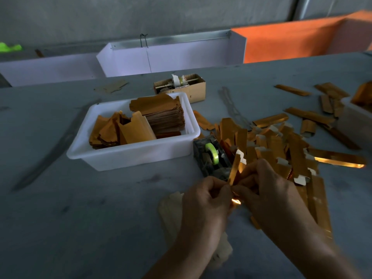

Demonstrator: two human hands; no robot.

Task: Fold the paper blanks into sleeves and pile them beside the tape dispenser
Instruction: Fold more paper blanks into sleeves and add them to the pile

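A shiny gold paper blank [237, 168], folded narrow and standing upright, is pinched between both hands just in front of the tape dispenser [211, 156]. My left hand [205, 198] grips its lower left edge with curled fingers. My right hand [267, 190] pinches its right side. The dark dispenser carries a green tape roll. To its right spreads a loose pile of folded gold sleeves [281, 146]. Flat gold blanks [163, 111] are stacked inside a white tub [128, 154] to the dispenser's left.
A small cardboard box [181, 86] stands behind the tub. More gold sleeves [314, 115] lie scattered at the far right near another white tub [356, 121]. White and orange panels [281, 41] line the table's far edge. A pale object [171, 210] lies under my left forearm.
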